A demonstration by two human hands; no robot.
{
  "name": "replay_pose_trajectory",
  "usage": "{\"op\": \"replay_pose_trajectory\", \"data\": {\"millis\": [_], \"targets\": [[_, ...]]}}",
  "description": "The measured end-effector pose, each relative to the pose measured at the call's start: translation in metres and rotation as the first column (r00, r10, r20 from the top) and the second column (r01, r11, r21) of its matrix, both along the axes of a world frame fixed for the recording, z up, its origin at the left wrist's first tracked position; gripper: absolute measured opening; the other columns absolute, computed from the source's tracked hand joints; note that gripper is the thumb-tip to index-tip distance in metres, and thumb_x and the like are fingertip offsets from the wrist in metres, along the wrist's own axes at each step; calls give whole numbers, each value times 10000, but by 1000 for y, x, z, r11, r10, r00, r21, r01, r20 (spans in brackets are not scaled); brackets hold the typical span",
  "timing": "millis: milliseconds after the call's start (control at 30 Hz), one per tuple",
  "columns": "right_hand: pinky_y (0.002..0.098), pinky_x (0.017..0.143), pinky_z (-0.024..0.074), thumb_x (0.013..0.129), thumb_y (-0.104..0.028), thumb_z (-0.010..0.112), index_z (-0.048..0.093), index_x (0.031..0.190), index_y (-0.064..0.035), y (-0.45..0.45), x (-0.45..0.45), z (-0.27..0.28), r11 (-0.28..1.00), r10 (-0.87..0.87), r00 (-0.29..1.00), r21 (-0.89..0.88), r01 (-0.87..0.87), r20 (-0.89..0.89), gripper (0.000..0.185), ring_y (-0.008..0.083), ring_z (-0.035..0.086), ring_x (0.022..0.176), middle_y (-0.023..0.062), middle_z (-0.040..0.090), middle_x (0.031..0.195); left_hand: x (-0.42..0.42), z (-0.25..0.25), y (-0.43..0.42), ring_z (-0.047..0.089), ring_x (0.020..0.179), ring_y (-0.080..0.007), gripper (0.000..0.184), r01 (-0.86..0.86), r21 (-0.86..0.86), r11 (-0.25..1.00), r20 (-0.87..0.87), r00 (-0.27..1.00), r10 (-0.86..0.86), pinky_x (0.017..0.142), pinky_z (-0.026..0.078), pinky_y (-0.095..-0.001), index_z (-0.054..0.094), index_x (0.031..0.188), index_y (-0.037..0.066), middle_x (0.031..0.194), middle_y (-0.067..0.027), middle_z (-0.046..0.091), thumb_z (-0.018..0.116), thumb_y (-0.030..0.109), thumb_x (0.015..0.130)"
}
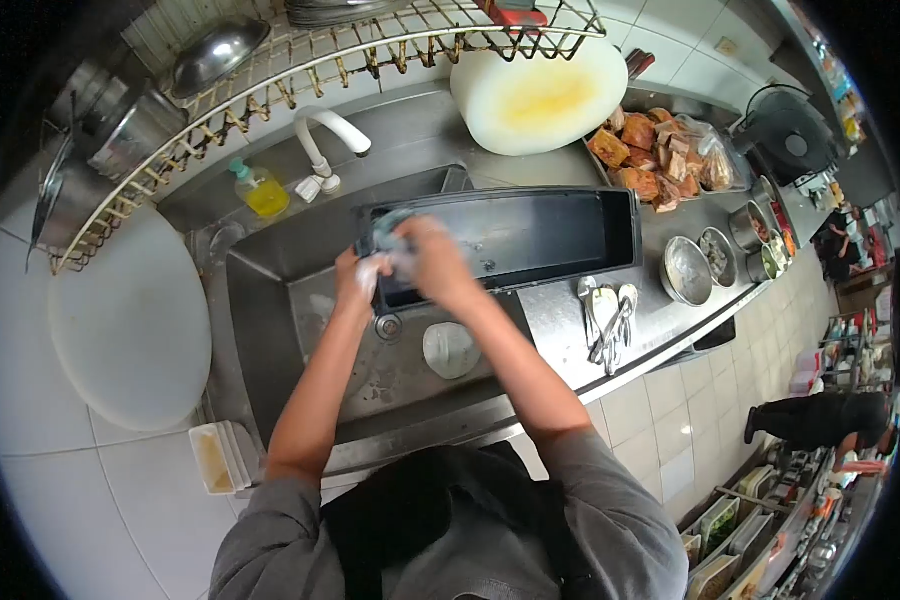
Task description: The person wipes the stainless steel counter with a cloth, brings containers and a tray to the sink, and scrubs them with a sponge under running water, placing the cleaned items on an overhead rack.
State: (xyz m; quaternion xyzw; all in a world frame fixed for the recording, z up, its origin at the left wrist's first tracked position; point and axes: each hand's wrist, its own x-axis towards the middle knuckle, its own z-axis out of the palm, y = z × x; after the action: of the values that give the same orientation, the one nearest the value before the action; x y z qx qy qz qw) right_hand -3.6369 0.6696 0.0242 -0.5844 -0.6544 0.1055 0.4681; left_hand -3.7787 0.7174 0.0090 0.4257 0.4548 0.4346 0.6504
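A long black rectangular tub point(530, 235) lies across the sink point(260, 350), its right end over the steel counter. At its near left end, my left hand point(355, 285) is closed around the rim, with white suds on the fingers. My right hand point(435, 260) is closed on a grey-green scrubbing pad point(395, 228), pressed to the tub's left end; motion blurs both, so the pad's exact kind is unclear. In the sink below, a translucent white bowl-like container point(451, 350) sits beside the drain point(388, 327).
A white faucet point(330, 140) and yellow soap bottle point(260, 190) stand behind the sink. Spoons point(608, 320), metal bowls point(687, 270) and a tray of browned meat chunks point(660, 150) are on the right counter. A wire rack point(330, 65) hangs overhead. A person point(830, 420) stands far right.
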Motion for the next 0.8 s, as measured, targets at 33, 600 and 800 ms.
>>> {"op": "replay_pose_trajectory", "data": {"millis": [33,600,800], "targets": [[423,864,455,734,-61,673,610,992,-21,1,-27,-6,981,21,999,-191,-15,28,269,371,558,1007,190,574,1046,-14,0,-10,504,563,-143,120,-45,-10,999,63,997,46,543,409,-287,560,716,65,647,-15,536,583,38,602],[431,789,492,716,-36,657,624,1035,-19,-21,-46,-6,977,-213,953,41,209,214,321,370,580,919,204,605,944,-107,44,-105,505,560,-122,169,-320,166,933,-8,946,325,549,400,-259,561,796,7,668,-31,553,605,58,641],[440,733,517,753,-180,707,691,1017,-72,9,108,-81,642,-767,642,-51,765,-24,286,379,650,832,210,648,902,-98,40,-111,512,589,-98,251,-228,201,953,-17,971,237,556,409,-234,587,850,-26,699,-13,574,566,4,602]]}}
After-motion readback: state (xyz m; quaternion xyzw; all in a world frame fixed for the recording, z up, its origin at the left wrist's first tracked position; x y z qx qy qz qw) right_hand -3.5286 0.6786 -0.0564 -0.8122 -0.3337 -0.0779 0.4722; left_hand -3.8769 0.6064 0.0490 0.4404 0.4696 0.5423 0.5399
